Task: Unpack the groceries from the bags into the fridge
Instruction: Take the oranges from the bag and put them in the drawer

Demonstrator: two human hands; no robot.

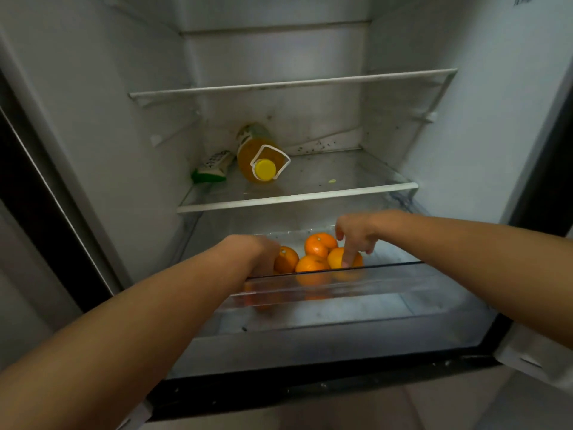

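Round, dimpled oranges [319, 245] sit in the clear plastic drawer [390, 265] low in the fridge [496, 135]. The right hand [356, 234] presses one straight finger on the rightmost, its grip slack and holding nothing. The left hand [259, 254] dips behind the drawer's rim beside the leftmost; its grip cannot be told. A yellow-capped bottle [255, 153] lies on the glass shelf [341, 193].

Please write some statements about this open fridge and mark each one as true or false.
1. The yellow-capped bottle stands upright. False: it lies on its side on the glass shelf.
2. The oranges lie in the clear drawer. True.
3. The right hand touches an orange with one finger. True.
4. The green packet lies to the right of the bottle. False: it lies to its left.
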